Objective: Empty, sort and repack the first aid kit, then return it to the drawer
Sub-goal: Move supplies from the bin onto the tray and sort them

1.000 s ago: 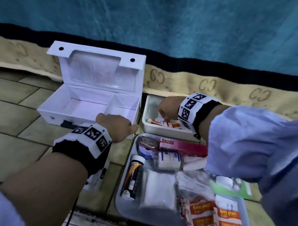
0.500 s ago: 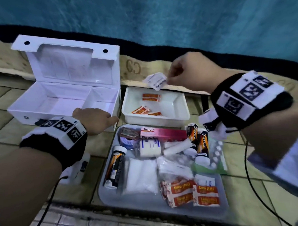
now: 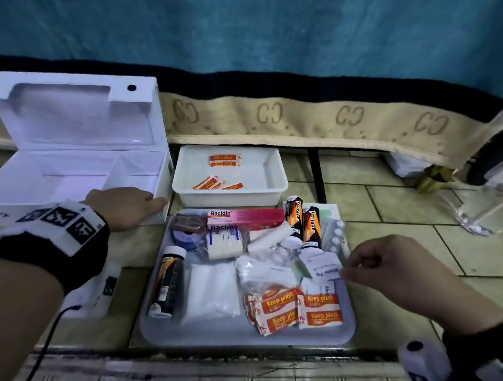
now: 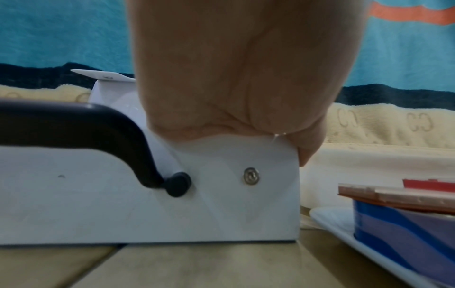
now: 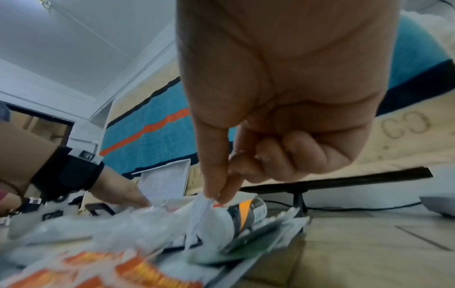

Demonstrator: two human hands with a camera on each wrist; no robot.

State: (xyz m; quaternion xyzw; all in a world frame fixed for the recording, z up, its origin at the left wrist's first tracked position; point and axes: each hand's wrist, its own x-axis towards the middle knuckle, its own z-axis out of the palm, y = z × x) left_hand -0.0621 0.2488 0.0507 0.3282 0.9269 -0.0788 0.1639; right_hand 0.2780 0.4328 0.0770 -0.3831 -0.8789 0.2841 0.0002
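Note:
The white first aid box (image 3: pixel 71 172) stands open and empty at the left, lid up. My left hand (image 3: pixel 147 203) grips its front right corner (image 4: pixel 246 155), fingers curled over the rim. My right hand (image 3: pixel 347 272) pinches white alcohol pad sachets (image 3: pixel 322 266) between thumb and forefinger, low over the right side of the grey tray (image 3: pixel 239 335). In the right wrist view the sachets (image 5: pixel 202 212) hang from my fingertips above an orange tube (image 5: pixel 246 214). The tray holds a Bacidin box (image 3: pixel 240 216), orange tubes (image 3: pixel 303 225), gauze (image 3: pixel 211 290), a bandage roll (image 3: pixel 223 243) and Keep plast plasters (image 3: pixel 296 309).
A white tub (image 3: pixel 272 172) behind the tray holds several orange plasters. A clear glass (image 3: pixel 482 212) stands on the tiled floor at the far right. A blanket edge (image 3: pixel 299 116) hangs along the back. A floor step (image 3: pixel 194 362) runs in front of the tray.
My right hand lifted the white sachets out of the tub, swung right and came down over the tray's right side. My left hand stayed on the box corner.

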